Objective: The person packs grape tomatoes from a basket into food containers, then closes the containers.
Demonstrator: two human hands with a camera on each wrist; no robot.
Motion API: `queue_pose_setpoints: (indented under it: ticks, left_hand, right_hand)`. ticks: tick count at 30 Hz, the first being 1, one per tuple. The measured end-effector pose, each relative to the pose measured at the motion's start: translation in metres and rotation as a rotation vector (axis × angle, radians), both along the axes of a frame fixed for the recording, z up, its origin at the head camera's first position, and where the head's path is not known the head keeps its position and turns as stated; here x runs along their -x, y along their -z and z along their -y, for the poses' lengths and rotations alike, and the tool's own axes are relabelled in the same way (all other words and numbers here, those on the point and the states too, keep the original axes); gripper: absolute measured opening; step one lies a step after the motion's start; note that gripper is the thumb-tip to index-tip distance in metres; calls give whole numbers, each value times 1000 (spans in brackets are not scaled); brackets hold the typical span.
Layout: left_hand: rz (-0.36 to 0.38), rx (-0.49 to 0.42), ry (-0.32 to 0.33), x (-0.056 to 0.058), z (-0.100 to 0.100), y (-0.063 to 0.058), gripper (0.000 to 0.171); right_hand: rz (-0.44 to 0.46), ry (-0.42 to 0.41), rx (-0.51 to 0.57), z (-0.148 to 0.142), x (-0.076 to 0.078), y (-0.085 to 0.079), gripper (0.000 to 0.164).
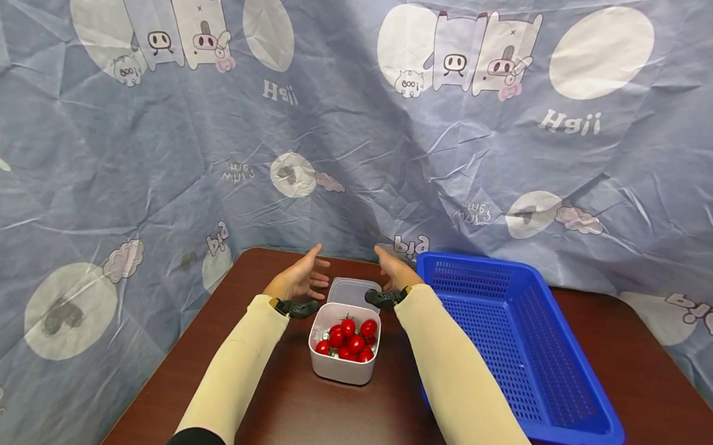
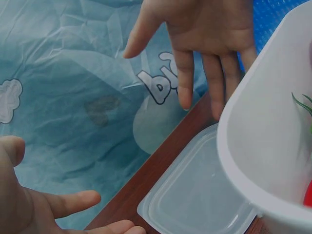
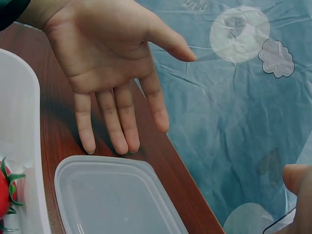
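Observation:
A white square container [image 1: 342,372] of cherry tomatoes [image 1: 355,343] stands on the table in front of the person, its top uncovered. Behind it lies a translucent lid [image 1: 354,292], flat on the wood; the left wrist view also shows the lid [image 2: 195,185] beside the container's wall [image 2: 265,122]. To the left of the lid, the left hand [image 1: 299,278] is held with fingers spread and nothing in it. Opposite, the right hand [image 1: 397,270] faces it across the lid, fingers extended, holding nothing. Each wrist view shows the other hand's bare palm.
A large blue plastic basket [image 1: 586,388] with perforated sides sits at the right of the brown table [image 1: 373,419], close beside the right forearm. A blue patterned cloth [image 1: 348,130] hangs behind the table and along its left side.

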State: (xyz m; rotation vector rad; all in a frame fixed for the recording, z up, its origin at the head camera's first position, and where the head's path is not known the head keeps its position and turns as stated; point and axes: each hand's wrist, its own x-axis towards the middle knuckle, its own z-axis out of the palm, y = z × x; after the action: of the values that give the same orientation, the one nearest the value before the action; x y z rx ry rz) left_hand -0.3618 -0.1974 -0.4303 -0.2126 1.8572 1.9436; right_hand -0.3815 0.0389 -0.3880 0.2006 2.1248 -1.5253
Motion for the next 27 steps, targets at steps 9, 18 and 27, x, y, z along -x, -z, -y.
queue_pose_setpoints:
  ticks: [9,18,27]
  left_hand:
    - [31,8,3,2,-7,2,81]
    - [43,26,-17,1,-11,-2,79]
    - [32,40,-46,1,-13,-3,79]
  right_hand:
    - [18,15,52,-3,1,5,77]
    - [22,61,98,-8,-2,1,77]
    - [59,171,209,-8,-6,-3,80]
